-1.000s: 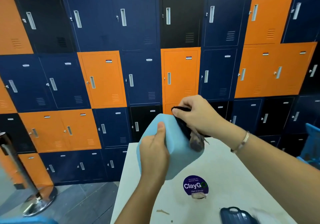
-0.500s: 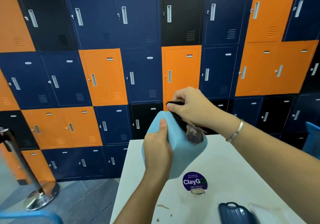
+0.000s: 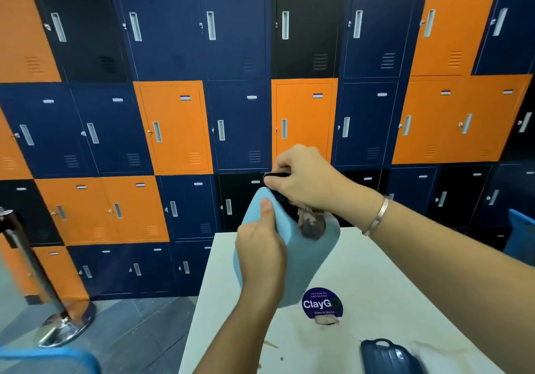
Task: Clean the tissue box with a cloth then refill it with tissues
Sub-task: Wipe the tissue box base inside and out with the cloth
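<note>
Tissue box (image 3: 312, 260), pale blue, is held tilted above the far end of a white table (image 3: 390, 286), in front of orange and navy lockers (image 3: 173, 127); left hand (image 3: 260, 255) grips its near side, thumb pressed along one face; right hand (image 3: 307, 182), fingers curled, clutches a dark cloth (image 3: 311, 226) against the box's upper edge; a purple ClayGo sticker (image 3: 322, 303) sits on the table below.

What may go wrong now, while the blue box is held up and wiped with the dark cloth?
1. Only the left hand grips the tissue box, tilted, near the edge of the table; pressure from the cloth in the right hand might push it loose, and it may fall.
2. The table has brown stains; putting the wiped box there could dirty it again.
</note>
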